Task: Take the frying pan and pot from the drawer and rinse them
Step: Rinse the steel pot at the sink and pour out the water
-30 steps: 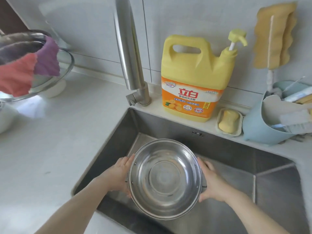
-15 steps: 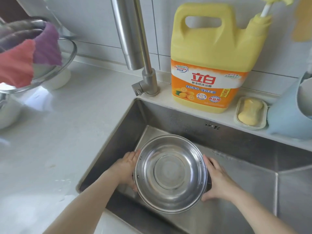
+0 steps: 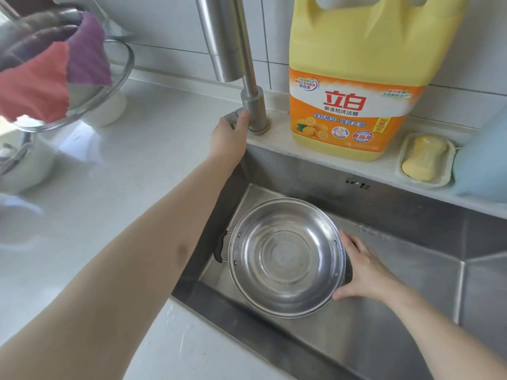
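Steel pot (image 3: pixel 286 257) low in the sink (image 3: pixel 397 204), open mouth up and tilted slightly toward the viewer, empty and dry as far as visible. Right hand (image 3: pixel 365 270) clasped on the right-hand handle, fingers wrapped round the rim side; black left-hand handle (image 3: pixel 220 249) free. Left hand (image 3: pixel 231 135) far up and left of the pot, resting on the tap lever (image 3: pixel 233 116) at the foot of the faucet (image 3: pixel 233 45); fingers curled over the lever, though how tightly cannot be told. No water seen from the spout (image 3: pixel 229 67).

Key relation: spout hanging above the far-left corner of the sink, pot lying nearer and to the right of it, well apart in the view. Probable step: opening the tap. Likely needed thereafter: shifting the pot farther and leftward until the mouth sits under the spout; right hand the only one placed for that. Possible risk: one-handed hold on one handle letting the pot tip once water adds weight.

Frying pan not identifiable here.

Surface: brushed steel basin, flat floor with creased drain lines, a few droplets on the far wall. Pale counter (image 3: pixel 82 215) to the left, detergent jug (image 3: pixel 356 78) and soap dish (image 3: pixel 425 160) on the far ledge, cloths (image 3: pixel 55 78) draped over a bowl at far left. Ample free room in the sink round the pot.
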